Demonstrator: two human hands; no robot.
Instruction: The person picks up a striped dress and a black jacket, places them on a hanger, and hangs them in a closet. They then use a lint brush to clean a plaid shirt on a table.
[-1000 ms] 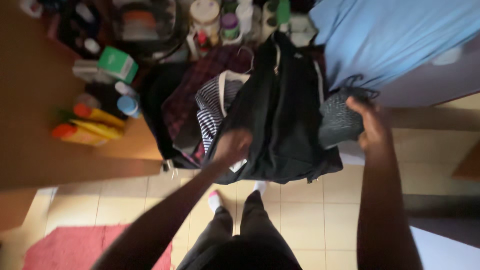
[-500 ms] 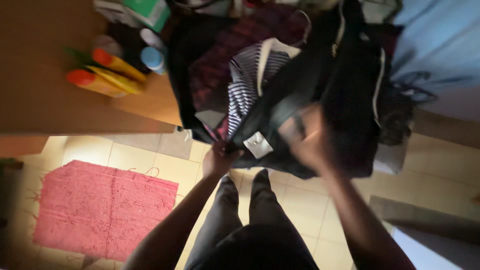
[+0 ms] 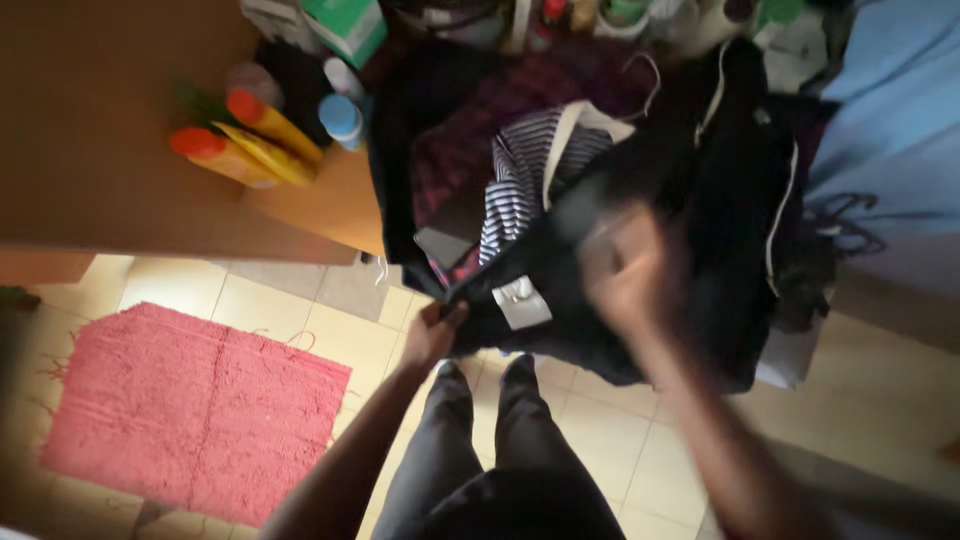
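Black garment (image 3: 700, 200), the dark one with a thin white trim line, hangs in front of you among a crowd of other clothes, above the tiled floor (image 3: 600, 420) and your own dark trouser legs. Your left hand (image 3: 432, 332) has its fingers pinched closed on the garment's lower edge, just beside a small pale label (image 3: 520, 302) sewn to the fabric. Your right hand (image 3: 625, 270) lies against the cloth higher up and is badly blurred, so you cannot tell whether its fingers are spread, curled or gripping. By the look of it, you are at the stage of getting hold of this piece and separating it from its neighbours: a striped top (image 3: 515, 185) and a dark plaid cloth (image 3: 455, 165) sit close behind and touch it. What the next move calls for, in my judgement, is a firm second grip with the right hand, while the left keeps the hem taut, so that the neighbouring clothes are not dragged along. To your left a wooden shelf (image 3: 100, 150) carries orange-capped yellow bottles (image 3: 245, 145); a red mat (image 3: 190, 410) lies below it.
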